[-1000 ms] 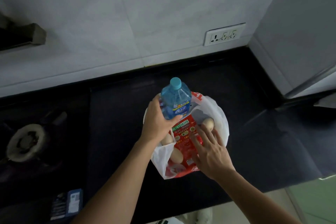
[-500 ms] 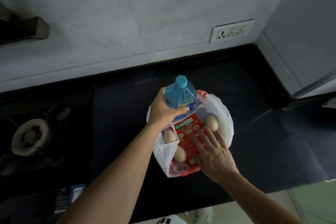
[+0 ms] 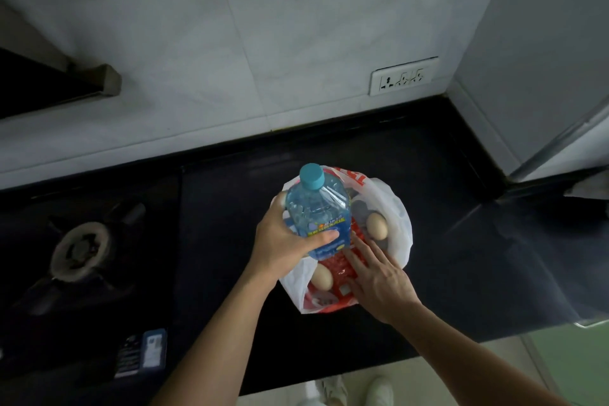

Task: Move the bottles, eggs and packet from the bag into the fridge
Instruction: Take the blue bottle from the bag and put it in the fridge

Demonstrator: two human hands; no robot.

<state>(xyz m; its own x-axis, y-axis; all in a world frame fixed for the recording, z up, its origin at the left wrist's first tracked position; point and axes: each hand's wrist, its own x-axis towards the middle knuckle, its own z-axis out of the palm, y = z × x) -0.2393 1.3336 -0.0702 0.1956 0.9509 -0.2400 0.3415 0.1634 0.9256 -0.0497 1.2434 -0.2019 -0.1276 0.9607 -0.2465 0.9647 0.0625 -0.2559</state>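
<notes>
Dim, cool indoor light, dark countertop (image 3: 428,208) swallowing detail, wide-angle bending at edges, soft focus

Two bare forearms (image 3: 214,339), and a pair of pale shoes (image 3: 333,389) on the feet

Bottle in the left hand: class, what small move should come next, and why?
Probably lift the bottle straight up, clear of the bag. The left hand grips it over the bag's mouth, and the right hand presses flat on the red packet inside.

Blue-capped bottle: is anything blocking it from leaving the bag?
Nothing visible. The left hand grips the clear blue-capped plastic bottle at the white plastic bag's open mouth; the right hand presses the red packet beside it.
</notes>
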